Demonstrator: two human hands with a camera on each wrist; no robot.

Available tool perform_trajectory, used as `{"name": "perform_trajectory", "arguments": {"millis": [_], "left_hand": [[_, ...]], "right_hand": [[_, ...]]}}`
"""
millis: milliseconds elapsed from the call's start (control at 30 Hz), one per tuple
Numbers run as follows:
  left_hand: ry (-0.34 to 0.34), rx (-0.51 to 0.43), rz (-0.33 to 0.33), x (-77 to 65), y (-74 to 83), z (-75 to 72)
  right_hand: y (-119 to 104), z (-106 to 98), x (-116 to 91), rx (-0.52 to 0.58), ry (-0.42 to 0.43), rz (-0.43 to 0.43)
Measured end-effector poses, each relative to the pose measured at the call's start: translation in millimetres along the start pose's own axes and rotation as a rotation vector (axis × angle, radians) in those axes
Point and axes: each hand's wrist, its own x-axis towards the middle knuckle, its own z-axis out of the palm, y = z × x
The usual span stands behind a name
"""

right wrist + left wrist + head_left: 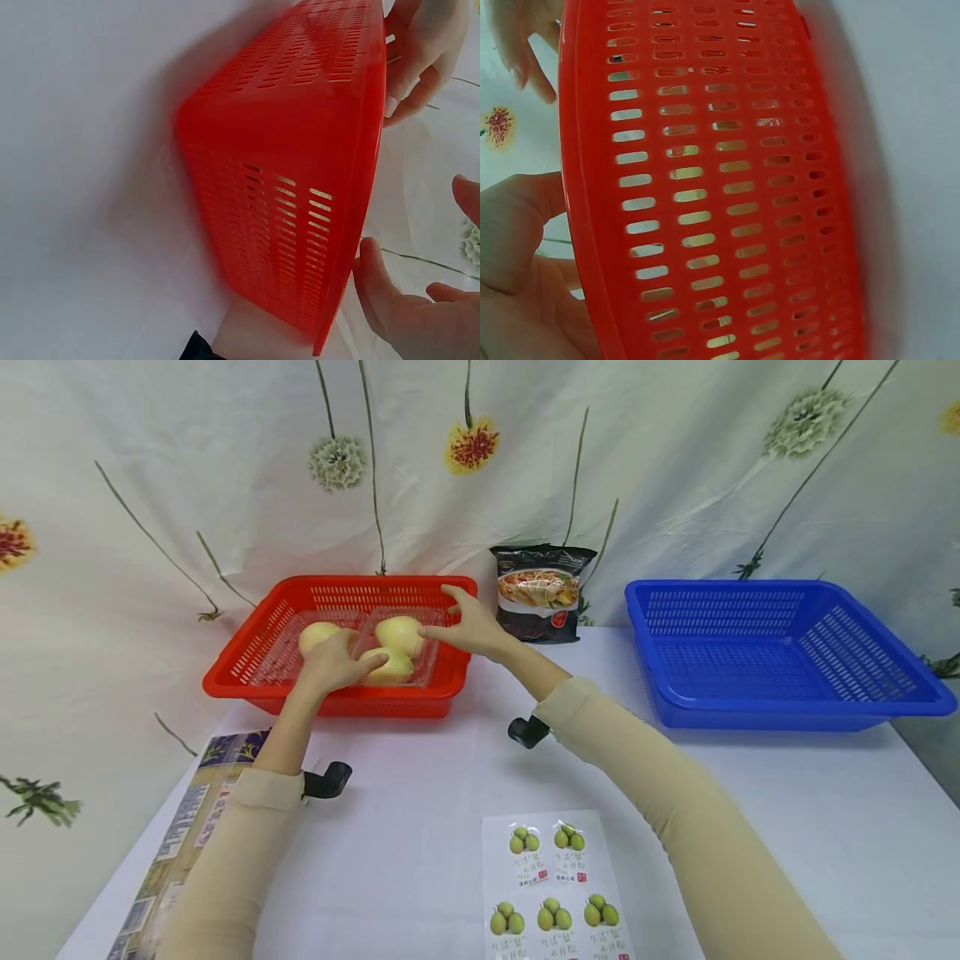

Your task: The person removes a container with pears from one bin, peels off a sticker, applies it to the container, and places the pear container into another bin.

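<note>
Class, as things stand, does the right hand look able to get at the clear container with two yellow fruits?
Probably yes: the right hand is above the rim of the red basket, beside the clear container, with nothing visible between; only the left hand crowds the opposite side.

The red basket [375, 702] is presenting smooth, semi-gloss perforated plastic; the blue basket [780, 716] is presenting a similar finish. The clear trays [279, 662] are showing thin, glossy, transparent plastic. The yellow fruits [397, 631] are displaying smooth skin. The black packet [538, 589] is exhibiting shiny, creased film. The sticker sheet [552, 897] is resembling smooth paper. The backdrop [225, 468] and sleeves [660, 777] are showing wrinkled cloth.
</note>
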Motion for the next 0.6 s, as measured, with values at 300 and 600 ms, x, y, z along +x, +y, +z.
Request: {"name": "perform_trajectory", "arguments": {"millis": [300, 600], "left_hand": [[-0.081, 0.02, -0.061, 8.8, 11.3, -3.7], [-0.049, 0.057, -0.043, 15.3, 12.4, -0.6]], "right_hand": [[-6.4, 21.0, 18.4, -0.089, -0.049, 0.053], [-11.9, 36.9, 30.3, -0.023, -0.106, 0.192]]}}
